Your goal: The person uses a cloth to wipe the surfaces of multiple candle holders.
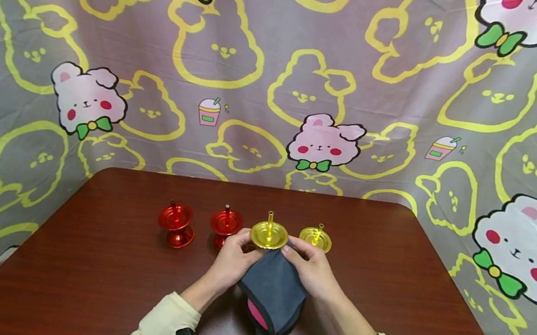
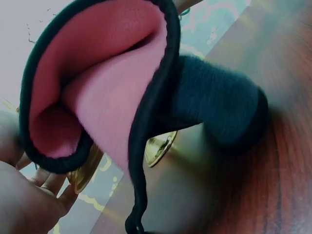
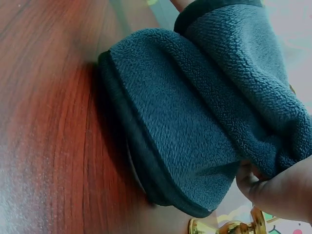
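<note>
A gold candle holder, with a shallow dish and a thin upright tube, is held upright between both hands over the table's middle. My left hand grips it from the left; in the left wrist view the fingers lie by its gold dish. With the right hand I pinch a dark grey cloth against the holder, thumb in front. The cloth hangs down below the dish, its pink inner side turned toward the left wrist camera. Cloth and hands hide the holder's stem and foot.
Another gold candle holder stands just beyond the right hand. To the left are two red candle holders, the nearer one partly behind the left hand. The dark wooden table ends at a patterned curtain.
</note>
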Demonstrator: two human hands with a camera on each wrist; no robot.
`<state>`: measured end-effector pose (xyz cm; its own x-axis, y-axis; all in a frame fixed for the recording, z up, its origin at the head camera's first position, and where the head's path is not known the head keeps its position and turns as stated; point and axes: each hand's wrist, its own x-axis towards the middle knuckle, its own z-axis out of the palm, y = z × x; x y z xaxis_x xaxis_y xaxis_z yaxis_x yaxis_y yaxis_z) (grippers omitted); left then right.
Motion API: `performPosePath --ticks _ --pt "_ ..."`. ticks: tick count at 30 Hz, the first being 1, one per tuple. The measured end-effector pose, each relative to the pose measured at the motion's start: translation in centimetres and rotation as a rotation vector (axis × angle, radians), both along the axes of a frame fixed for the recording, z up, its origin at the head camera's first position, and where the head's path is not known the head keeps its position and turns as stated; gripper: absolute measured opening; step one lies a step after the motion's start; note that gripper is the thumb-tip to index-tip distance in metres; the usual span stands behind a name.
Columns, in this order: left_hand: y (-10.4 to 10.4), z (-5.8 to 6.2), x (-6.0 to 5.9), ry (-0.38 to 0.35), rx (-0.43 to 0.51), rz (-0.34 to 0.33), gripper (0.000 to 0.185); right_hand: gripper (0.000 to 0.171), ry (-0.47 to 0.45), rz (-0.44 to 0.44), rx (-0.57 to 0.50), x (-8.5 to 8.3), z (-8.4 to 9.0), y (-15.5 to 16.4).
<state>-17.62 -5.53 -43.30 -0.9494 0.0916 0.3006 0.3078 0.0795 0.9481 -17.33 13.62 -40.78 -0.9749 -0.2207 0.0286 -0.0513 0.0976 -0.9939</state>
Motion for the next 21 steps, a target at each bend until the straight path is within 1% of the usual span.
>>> performPosePath --ticks 2,4,7,11,14,17,19,21 --pt "0.01 0.08 -0.15 -0.009 0.023 0.021 0.027 0.037 -0.004 0.0 -0.002 0.07 0.11 -0.01" --pt "-0.01 0.21 -0.27 -0.031 0.064 0.023 0.029 0.037 -0.003 0.0 -0.004 0.11 0.26 0.0" --pt "-0.14 0.47 -0.34 -0.075 0.136 0.003 0.033 0.037 0.006 -0.002 -0.007 0.06 0.45 0.04" --pt "-0.37 0.57 -0.28 -0.118 0.186 -0.044 0.034 0.038 0.018 0.009 0.007 -0.18 0.47 0.11" --pt "-0.47 0.52 -0.18 -0.119 0.179 -0.106 0.035 0.036 0.027 -0.006 0.018 -0.34 0.33 0.16" --pt "-0.47 0.5 0.0 -0.113 0.148 -0.162 0.033 0.035 0.038 -0.029 0.022 -0.4 0.19 0.11" --pt "-0.38 0.51 0.17 -0.112 0.11 -0.175 0.032 0.034 0.03 -0.042 0.014 -0.38 0.09 0.04" --pt "-0.25 0.47 0.27 -0.097 0.067 -0.166 0.03 0.034 0.018 -0.055 0.003 -0.32 0.03 -0.05"
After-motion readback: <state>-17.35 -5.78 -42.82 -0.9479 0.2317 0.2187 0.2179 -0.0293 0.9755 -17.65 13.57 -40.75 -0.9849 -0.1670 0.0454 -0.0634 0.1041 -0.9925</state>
